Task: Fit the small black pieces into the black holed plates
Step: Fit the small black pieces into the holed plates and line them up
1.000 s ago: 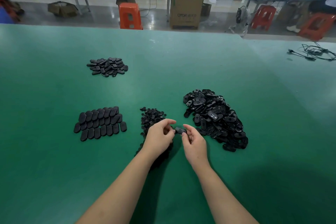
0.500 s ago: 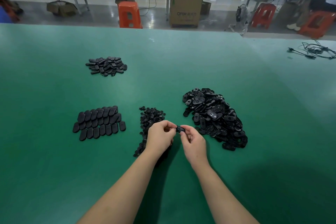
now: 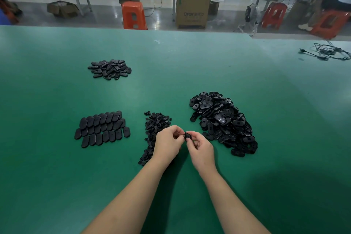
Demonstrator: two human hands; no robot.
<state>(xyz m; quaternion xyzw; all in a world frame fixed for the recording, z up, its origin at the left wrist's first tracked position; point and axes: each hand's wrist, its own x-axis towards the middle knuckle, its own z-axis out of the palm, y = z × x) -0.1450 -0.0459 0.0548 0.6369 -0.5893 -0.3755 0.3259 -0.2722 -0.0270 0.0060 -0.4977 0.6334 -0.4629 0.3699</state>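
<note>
Behind green table (image 3: 57, 176): carton (image 3: 193, 8), print unreadable; hands pinch plate (image 3: 188, 136).

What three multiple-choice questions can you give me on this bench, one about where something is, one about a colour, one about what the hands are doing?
1. Where does the big loose heap of holed plates lie?
A. right of the hands
B. left of the hands
C. on the floor

2. What colour is the table?
A. white
B. green
C. orange

3. What are the left hand and right hand doing?
A. resting flat
B. pinching one black plate between them
C. lifting a box

Answers: 1 A, the heap lies right of both hands. 2 B, the surface is green throughout. 3 B, fingertips of both hands meet on the plate above the table.
</note>
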